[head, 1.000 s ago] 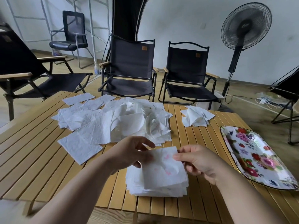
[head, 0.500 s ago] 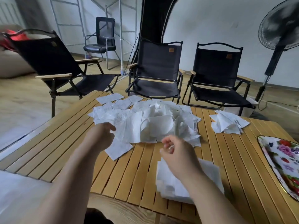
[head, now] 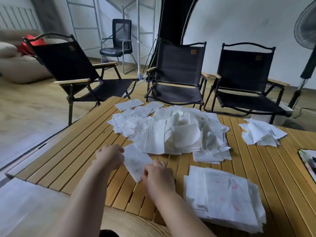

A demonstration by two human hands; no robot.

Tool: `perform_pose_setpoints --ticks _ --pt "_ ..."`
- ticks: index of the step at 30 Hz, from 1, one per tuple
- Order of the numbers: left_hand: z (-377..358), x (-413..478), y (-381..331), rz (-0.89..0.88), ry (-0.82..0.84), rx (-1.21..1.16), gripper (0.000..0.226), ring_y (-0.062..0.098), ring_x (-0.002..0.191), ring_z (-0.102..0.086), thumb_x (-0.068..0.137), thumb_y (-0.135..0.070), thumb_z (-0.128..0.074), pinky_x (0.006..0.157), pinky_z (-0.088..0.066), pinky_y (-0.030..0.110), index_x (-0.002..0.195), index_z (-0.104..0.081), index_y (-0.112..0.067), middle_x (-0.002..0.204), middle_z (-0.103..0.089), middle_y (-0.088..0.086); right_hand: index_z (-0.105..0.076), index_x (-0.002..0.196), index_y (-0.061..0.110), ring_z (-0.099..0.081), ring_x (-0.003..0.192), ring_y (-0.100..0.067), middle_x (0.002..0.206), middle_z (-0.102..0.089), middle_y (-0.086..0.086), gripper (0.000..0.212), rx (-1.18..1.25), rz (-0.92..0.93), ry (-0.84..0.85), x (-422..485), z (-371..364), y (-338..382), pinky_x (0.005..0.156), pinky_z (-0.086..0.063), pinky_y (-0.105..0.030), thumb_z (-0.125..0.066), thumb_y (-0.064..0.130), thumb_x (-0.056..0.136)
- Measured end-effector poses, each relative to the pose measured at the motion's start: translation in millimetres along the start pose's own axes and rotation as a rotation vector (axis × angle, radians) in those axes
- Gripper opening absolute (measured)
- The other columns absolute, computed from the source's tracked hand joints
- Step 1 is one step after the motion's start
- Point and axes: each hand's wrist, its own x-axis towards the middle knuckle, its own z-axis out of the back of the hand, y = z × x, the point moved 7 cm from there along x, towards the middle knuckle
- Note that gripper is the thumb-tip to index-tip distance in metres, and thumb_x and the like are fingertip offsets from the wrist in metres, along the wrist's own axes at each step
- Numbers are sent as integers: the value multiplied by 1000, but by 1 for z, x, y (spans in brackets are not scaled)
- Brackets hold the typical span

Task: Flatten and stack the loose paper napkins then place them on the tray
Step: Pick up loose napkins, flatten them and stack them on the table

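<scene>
A single white napkin (head: 136, 161) lies at the near edge of a big heap of loose napkins (head: 172, 132) on the slatted wooden table (head: 77, 151). My left hand (head: 109, 156) pinches its far left corner. My right hand (head: 157, 177) pinches its near right corner. To the right of my hands sits the flattened napkin stack (head: 224, 195), with faint pink print on top. A smaller napkin pile (head: 261, 134) lies at the far right. Only the edge of the flowered tray (head: 307, 159) shows at the right border.
Three black folding chairs (head: 177, 74) stand around the table's far side and left. A standing fan (head: 306, 48) is at the far right. An office chair (head: 118, 45) and a metal rack stand further back. The table's near edge runs just below my forearms.
Both hands left the flattened stack and moved left to the heap's near edge. They now hold one loose napkin by two corners. The view swung left, so the tray slid to the right border.
</scene>
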Motion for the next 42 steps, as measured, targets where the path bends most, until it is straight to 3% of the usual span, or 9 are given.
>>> perform_pose_setpoints --ticks 8,12,15,20,23,27,31,35,42 --pt "1 -6 -23 -89 -9 -54 37 28 116 -56 93 -14 -51 103 -47 43 126 -62 -29 124 -59 9 -51 97 19 -56 80 -15 92 -56 3 8 342 -36 -46 -18 39 -11 57 -39 -19 -53 26 101" --pt "9 -15 -31 -117 -43 -186 31 28 109 -58 97 -19 -50 100 -48 45 125 -63 -22 121 -64 9 -52 96 22 -65 83 -15 91 -63 3 11 564 -85 -250 -30 92 -28 65 -55 -26 -57 12 95" --pt "17 -38 -46 -194 -17 -434 32 26 111 -57 103 -30 -47 97 -45 41 126 -64 -17 126 -64 11 -59 110 27 -62 81 -1 99 -66 10 30 657 -58 -232 -44 120 -52 63 -47 -10 -65 6 90" --pt "17 -112 -109 -488 535 -982 73 22 119 -63 85 -78 -44 99 -46 43 125 -64 -21 127 -68 2 -71 93 22 -62 59 -10 70 -68 3 3 912 -141 -261 -78 161 -108 50 -45 -23 -73 23 92" --pt "11 -147 -141 -610 701 -920 76 22 115 -65 71 -74 -67 100 -49 43 125 -66 -21 123 -70 3 -71 98 17 -56 51 -16 68 -66 -6 8 1069 -228 -286 -97 170 -142 44 -38 -25 -71 23 93" --pt "-15 -173 -176 -655 668 -730 39 19 95 -67 76 -42 -80 88 -50 37 106 -74 -18 103 -75 2 -69 100 12 -48 42 -15 69 -63 -11 14 1155 -344 -324 -124 174 -181 41 -32 -22 -67 25 95" --pt "-29 -178 -194 -659 563 -668 31 13 69 -56 82 -35 -79 65 -43 27 91 -71 -6 74 -65 4 -70 95 19 -40 40 -16 83 -68 -26 17 748 -441 -88 -139 166 -220 43 -28 -25 -63 34 98" --pt "-46 -176 -196 -673 399 -361 27 0 42 -44 92 -26 -69 42 -31 11 71 -62 -10 53 -57 -6 -67 94 22 -50 44 -12 66 -65 1 22 437 -501 159 -145 149 -236 55 -40 -28 -62 44 96" --pt "-46 -160 -186 -600 152 -232 31 14 64 -59 95 -49 -55 57 -43 29 82 -64 -23 76 -69 -2 -62 88 20 -57 60 -12 79 -70 -1 22 517 -577 -299 -134 148 -260 58 -47 -28 -61 41 95"
